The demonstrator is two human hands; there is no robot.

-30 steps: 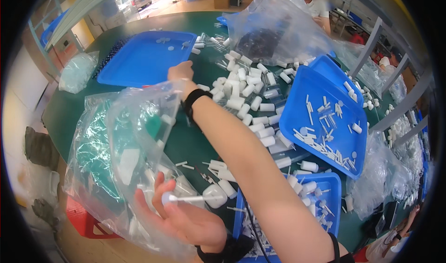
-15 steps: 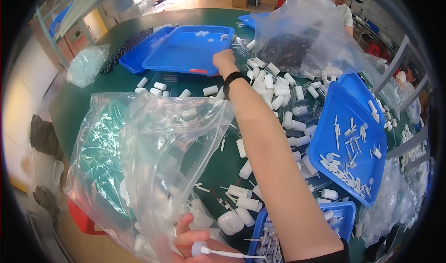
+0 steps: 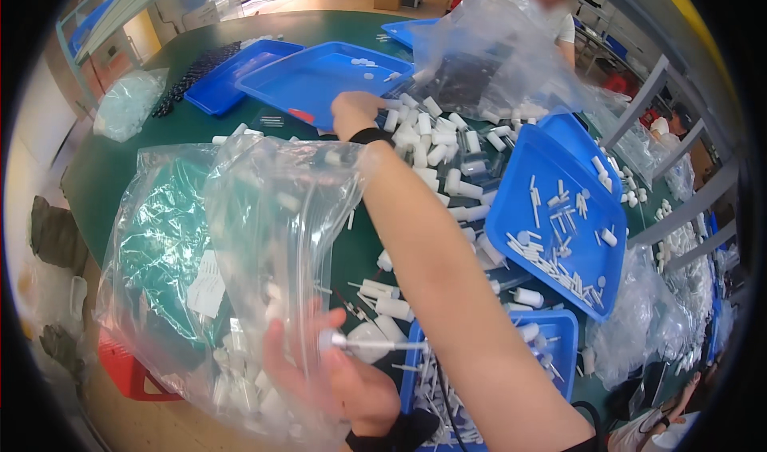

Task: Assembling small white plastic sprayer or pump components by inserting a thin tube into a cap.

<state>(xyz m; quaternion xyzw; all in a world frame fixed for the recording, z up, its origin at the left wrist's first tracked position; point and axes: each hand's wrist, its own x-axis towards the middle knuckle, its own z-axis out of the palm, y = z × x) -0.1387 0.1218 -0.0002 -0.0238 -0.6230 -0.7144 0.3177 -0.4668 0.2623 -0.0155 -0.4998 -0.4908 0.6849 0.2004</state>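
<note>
My right hand (image 3: 357, 113) reaches far across the table, fingers closed on the near right edge of a shallow blue tray (image 3: 292, 83), which holds a few white discs and small white pieces. My left hand (image 3: 343, 372) is low in front, curled round a thin white stick with a round white end (image 3: 371, 344). Its fingers touch or overlap a large clear plastic bag (image 3: 164, 228); I cannot tell how firmly the bag is held. White cylindrical caps lie in the bag's lower part.
White caps (image 3: 435, 136) and clear tubes are heaped mid-table. A tilted blue tray (image 3: 511, 188) with white sticks stands at the right, above another blue tray (image 3: 565, 324) full of wands. A person (image 3: 559, 29) sits across the table behind a clear bag (image 3: 487, 41). Below left is something red (image 3: 120, 364).
My right hand has turned the far blue tray, separating it further from the blue tray beside it. My left hand has risen beside the clear bag, still with the stick. The whole view has shifted.
</note>
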